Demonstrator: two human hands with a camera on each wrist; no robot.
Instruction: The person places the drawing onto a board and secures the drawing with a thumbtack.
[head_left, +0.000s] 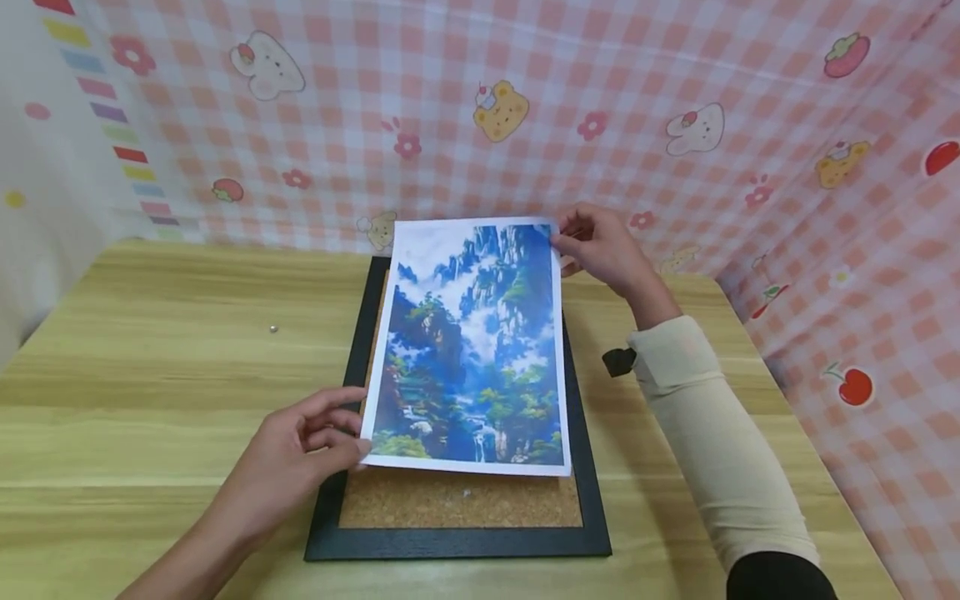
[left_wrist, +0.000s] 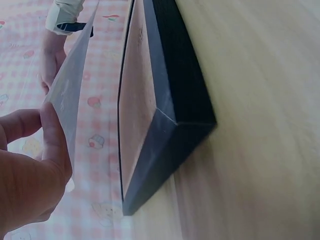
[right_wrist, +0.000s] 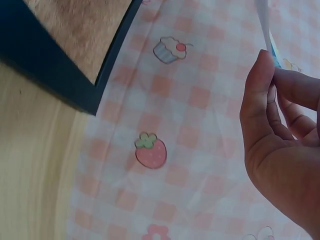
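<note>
A printed landscape picture with a white border shows blue mountains, trees and waterfalls. My left hand pinches its lower left corner between thumb and fingers. At the upper right corner, the thumb and fingers of my right hand pinch the sheet. Below the paper lies a cork board with a black frame, flat on the table. In the left wrist view a gap separates the sheet from the board's surface. The picture hides most of the cork in the head view.
A small shiny bead-like object lies on the wooden table, left of the frame. Another tiny pale spot shows on the cork. A pink checked cloth with cartoon prints hangs behind and along the right side.
</note>
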